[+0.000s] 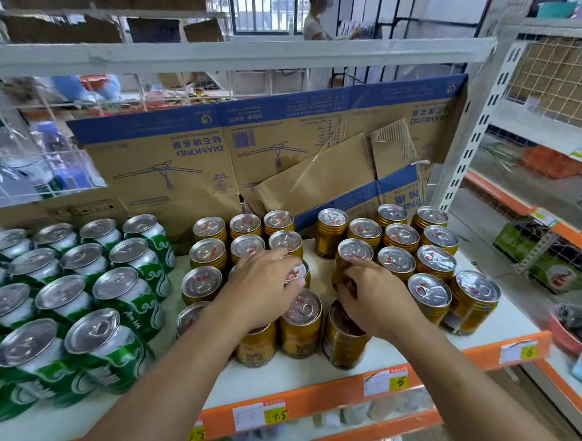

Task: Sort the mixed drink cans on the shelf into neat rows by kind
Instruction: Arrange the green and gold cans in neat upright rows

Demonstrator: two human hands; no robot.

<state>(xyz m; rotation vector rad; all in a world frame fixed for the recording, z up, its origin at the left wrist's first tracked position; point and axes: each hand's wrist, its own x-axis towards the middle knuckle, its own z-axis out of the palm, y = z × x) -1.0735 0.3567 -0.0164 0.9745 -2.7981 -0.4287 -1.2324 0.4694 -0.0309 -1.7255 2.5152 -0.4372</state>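
Green and white cans (117,344) stand in rows at the left of the white shelf (291,375). Gold cans fill the middle (206,255) and the right (431,294). My left hand (263,289) lies over the middle gold group, fingers curled over the top of one gold can (299,272). My right hand (374,297) grips the side of another gold can (353,254) and hides the top of a front gold can (343,342).
A flattened cardboard box (232,156) leans along the back of the shelf. The shelf's orange front edge (326,400) carries price tags. Water bottles (53,158) stand behind a wire divider at the left. A person (316,20) stands at racks far behind.
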